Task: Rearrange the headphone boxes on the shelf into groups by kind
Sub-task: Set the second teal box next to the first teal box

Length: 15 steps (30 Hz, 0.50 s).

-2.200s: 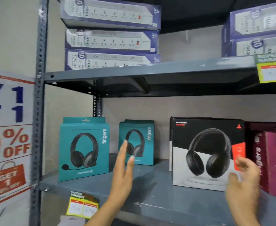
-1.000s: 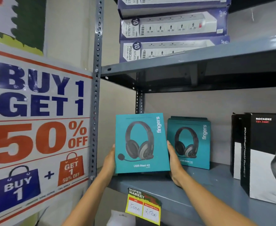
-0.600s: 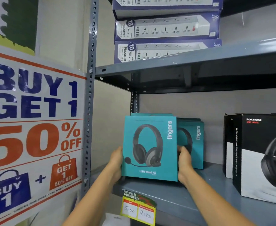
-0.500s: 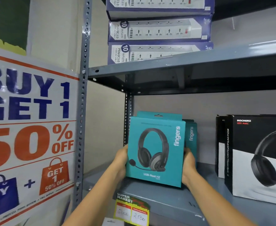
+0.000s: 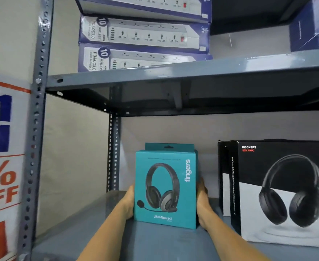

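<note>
Both grips, your left hand (image 5: 129, 202) and right hand (image 5: 202, 202), clamp the teal headset box (image 5: 165, 187), which you've slid rightward along the shelf (image 5: 102, 223) directly before its twin (image 5: 169, 146), so the teal kind now stands grouped.

Teal box (image 5: 165, 189), formerly at the shelf's (image 5: 155, 242) front left edge, now stands deep on the shelf directly in front of the second teal box (image 5: 169, 146), covering all but its top flap. Left hand (image 5: 129, 203) and right hand (image 5: 202, 202), earlier open in the air, now press the box's left and right sides, box between the palms.
</note>
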Available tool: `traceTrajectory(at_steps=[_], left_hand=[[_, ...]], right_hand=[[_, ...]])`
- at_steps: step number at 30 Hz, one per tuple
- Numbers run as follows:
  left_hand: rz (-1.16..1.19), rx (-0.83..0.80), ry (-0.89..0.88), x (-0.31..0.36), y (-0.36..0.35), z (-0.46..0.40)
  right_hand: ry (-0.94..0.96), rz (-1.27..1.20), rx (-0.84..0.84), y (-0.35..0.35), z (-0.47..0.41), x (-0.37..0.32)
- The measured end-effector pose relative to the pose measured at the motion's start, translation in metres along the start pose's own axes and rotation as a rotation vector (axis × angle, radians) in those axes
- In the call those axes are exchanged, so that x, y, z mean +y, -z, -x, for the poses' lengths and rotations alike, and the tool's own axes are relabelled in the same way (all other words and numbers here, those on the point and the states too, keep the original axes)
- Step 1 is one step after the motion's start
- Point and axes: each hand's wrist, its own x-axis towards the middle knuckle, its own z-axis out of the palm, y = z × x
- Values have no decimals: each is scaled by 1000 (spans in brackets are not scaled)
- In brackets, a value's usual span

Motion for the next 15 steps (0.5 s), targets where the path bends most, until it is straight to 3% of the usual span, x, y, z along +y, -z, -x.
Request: traceTrajectory(at_steps=[5,15], left_hand=[[-18,-34,-8,-1,4,-27],[-21,-9,25,-7,29,-3]], right_hand=[[46,54,-99,-14,25,-22],[13,-14,-94,-23,48,-15]])
